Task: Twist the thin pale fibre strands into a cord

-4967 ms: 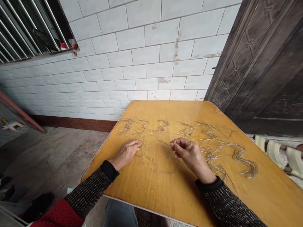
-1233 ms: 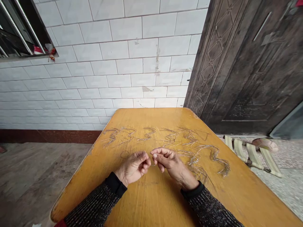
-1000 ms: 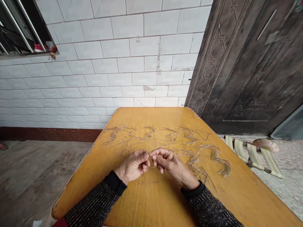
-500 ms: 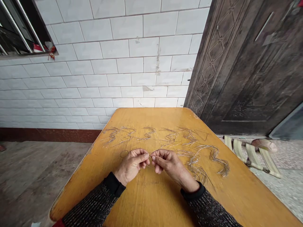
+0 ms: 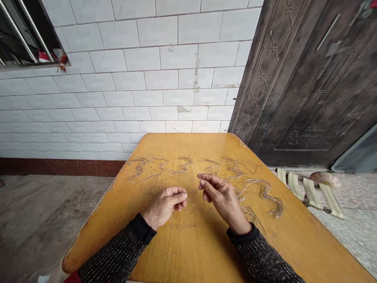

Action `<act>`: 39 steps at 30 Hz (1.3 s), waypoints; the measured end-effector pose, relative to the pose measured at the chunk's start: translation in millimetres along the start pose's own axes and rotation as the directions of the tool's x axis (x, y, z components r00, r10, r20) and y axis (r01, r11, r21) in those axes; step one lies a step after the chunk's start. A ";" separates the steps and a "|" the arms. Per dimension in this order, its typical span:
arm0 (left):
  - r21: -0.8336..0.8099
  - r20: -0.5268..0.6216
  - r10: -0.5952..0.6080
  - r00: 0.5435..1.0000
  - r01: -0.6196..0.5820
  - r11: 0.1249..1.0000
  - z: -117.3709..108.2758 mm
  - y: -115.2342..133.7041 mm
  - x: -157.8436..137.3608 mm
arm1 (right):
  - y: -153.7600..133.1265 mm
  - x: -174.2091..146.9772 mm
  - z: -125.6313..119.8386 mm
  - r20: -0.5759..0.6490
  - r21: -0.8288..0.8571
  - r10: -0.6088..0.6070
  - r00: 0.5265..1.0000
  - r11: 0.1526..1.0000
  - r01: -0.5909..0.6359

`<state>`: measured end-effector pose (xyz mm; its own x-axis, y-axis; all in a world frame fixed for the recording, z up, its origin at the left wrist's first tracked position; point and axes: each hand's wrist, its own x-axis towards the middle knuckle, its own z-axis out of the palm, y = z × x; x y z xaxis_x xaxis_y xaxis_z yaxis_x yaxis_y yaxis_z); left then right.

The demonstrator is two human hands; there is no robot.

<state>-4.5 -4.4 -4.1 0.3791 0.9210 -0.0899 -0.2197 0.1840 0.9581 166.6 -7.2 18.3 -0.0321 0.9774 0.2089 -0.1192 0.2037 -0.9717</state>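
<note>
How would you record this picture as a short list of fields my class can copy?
Surface: yellow-brown, wood-grained table with rounded corners
Left hand: pinching a thin, curved, wire-like strand
Right hand: fingertips drawn together, apart from the left hand; anything held is too fine to tell
On the table: thin, wavy, metallic-looking bundles, some in a row beyond the hands, others beside the right hand
Sleeves: black, speckled
Background: white rectangular-tiled wall; dark brown, carved door at right

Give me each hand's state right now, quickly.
Left hand: closed, pinching a thin curved wire.
Right hand: closed, fingers pinched together; whether they hold a strand is too fine to tell.
</note>
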 end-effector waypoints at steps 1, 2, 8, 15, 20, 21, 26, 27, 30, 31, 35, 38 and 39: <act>-0.010 0.032 -0.020 0.999 0.020 1.000 -0.4 0.5 -0.4 | 3.0 -0.2 0.5 0.003 -0.020 -0.024 1.000 1.000 0.024; -0.018 0.064 -0.040 0.997 0.042 0.999 -1.0 1.1 -0.7 | 5.6 -0.5 0.4 0.021 -0.040 -0.043 0.999 0.998 0.043; 0.000 0.189 -0.128 0.974 0.130 0.991 -6.8 3.1 -1.7 | 7.4 -1.6 -7.6 0.285 -0.207 -0.144 0.948 0.956 0.208; 0.141 0.299 -0.250 0.921 0.216 0.966 -10.2 3.6 -2.7 | -4.0 -1.6 -14.0 0.575 -0.390 -0.227 0.786 0.768 0.507; 0.221 0.390 -0.293 0.873 0.220 0.950 -8.7 6.9 -3.6 | -5.6 -2.7 -11.4 0.618 -0.407 -0.231 0.751 0.724 0.557; 0.233 0.398 -0.300 0.867 0.221 0.947 -7.9 7.6 -4.0 | -6.0 -3.2 -10.6 0.625 -0.410 -0.231 0.746 0.716 0.565; 0.281 0.406 -0.321 0.856 0.217 0.935 -4.3 9.2 -6.0 | -3.9 -4.5 -7.7 0.638 -0.415 -0.212 0.740 0.715 0.563; 0.285 0.406 -0.325 0.854 0.219 0.933 -4.0 9.1 -6.0 | -2.6 -4.4 -7.5 0.639 -0.409 -0.212 0.740 0.721 0.560; 0.293 0.397 -0.335 0.855 0.228 0.929 -3.9 8.2 -5.5 | 1.1 -3.6 -7.9 0.639 -0.386 -0.224 0.736 0.734 0.558; 0.294 0.391 -0.337 0.857 0.231 0.928 -4.1 7.8 -5.2 | 1.8 -3.3 -8.2 0.637 -0.383 -0.226 0.737 0.737 0.557; 0.272 0.371 -0.336 0.866 0.244 0.931 -6.0 6.2 -3.6 | 2.9 -3.0 -10.1 0.612 -0.389 -0.240 0.753 0.738 0.551; 0.238 0.347 -0.309 0.885 0.235 0.942 -8.1 4.9 -2.3 | 3.9 -2.9 -11.4 0.563 -0.410 -0.273 0.780 0.727 0.550; 0.222 0.330 -0.298 0.896 0.233 0.947 -8.8 4.3 -1.9 | 4.5 -2.7 -11.6 0.542 -0.421 -0.288 0.790 0.720 0.551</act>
<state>-14.1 -2.3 -2.1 0.7014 0.6572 -0.2761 0.0796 0.3127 0.9465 177.7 -8.3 12.1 -0.5285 0.6830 0.5041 0.3146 0.7092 -0.6310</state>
